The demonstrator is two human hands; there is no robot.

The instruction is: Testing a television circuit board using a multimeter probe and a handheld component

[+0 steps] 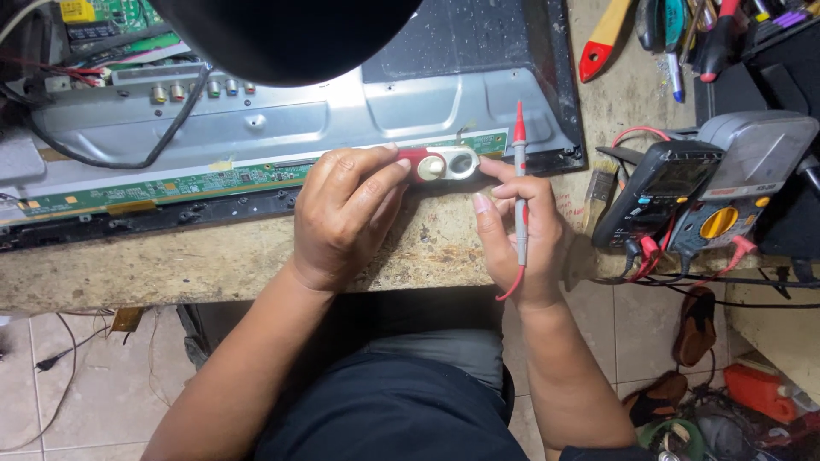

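My left hand grips the red end of a small red-and-silver tool with two round holes, held over the green circuit strip along the lower edge of an opened flat screen panel. My right hand touches the tool's silver end with its fingertips and also holds a red multimeter probe upright between the fingers, tip pointing away from me. The probe's red lead loops down below my right palm.
Two multimeters with red leads lie at the right of the worn bench. Screwdrivers and pliers sit at the top right. A small brush lies beside the meters. Cables and circuit boards crowd the top left. Clutter covers the tiled floor.
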